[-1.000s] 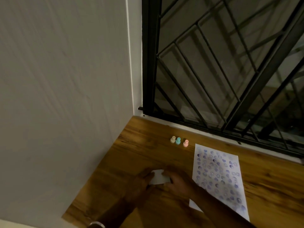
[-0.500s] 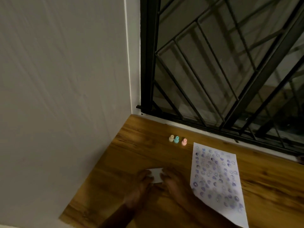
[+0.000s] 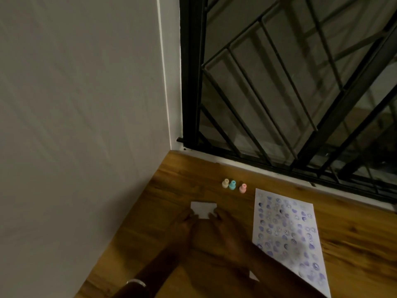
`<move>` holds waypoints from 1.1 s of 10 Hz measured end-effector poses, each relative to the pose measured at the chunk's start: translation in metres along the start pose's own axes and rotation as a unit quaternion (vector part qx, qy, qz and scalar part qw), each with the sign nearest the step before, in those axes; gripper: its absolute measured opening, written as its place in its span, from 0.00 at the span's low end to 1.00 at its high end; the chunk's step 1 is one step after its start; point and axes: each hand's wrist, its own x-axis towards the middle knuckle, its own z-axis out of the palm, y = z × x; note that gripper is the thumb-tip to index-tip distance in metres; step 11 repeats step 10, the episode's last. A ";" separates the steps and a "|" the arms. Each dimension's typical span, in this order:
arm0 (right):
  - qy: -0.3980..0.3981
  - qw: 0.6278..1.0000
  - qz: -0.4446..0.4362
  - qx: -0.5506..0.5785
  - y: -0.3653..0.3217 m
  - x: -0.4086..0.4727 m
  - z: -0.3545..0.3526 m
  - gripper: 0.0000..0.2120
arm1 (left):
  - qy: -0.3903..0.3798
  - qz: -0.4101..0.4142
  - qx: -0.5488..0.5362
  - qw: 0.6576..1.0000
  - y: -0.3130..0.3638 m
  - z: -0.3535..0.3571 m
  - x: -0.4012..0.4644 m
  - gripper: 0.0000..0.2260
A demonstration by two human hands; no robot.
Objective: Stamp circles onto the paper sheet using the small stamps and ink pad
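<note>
A small white flat box, the ink pad (image 3: 203, 209), lies on the wooden table (image 3: 354, 233). My left hand (image 3: 182, 224) touches its left corner and my right hand (image 3: 225, 226) touches its right near corner, fingers on its edges. Whether the box is lifted I cannot tell. Three small stamps stand upright in a row beyond it: yellow (image 3: 225, 183), teal (image 3: 232, 185) and pink (image 3: 242, 187). To the right lies the paper sheet (image 3: 287, 233), covered with several purple round prints. My right forearm crosses the sheet's near left corner.
A grey wall (image 3: 86, 125) bounds the table on the left. A black metal window grille (image 3: 279, 93) with a white sill runs along the far edge. A bracelet (image 3: 135, 282) is on my left wrist.
Both hands stay on the white box, which has shifted a little farther from me and shows more of its top. The camera view has drifted slightly.
</note>
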 end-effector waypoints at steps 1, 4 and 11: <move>0.001 0.998 0.046 0.053 0.004 0.018 0.007 0.21 | -0.015 -0.010 -0.028 0.999 -0.004 0.006 0.019 0.23; -0.050 0.998 0.014 -0.045 0.017 0.044 -0.009 0.32 | -0.086 -0.037 0.051 0.994 -0.008 0.019 0.065 0.30; -0.038 0.998 0.047 0.003 0.018 0.052 -0.019 0.36 | -0.088 -0.034 0.058 0.994 -0.021 0.026 0.088 0.30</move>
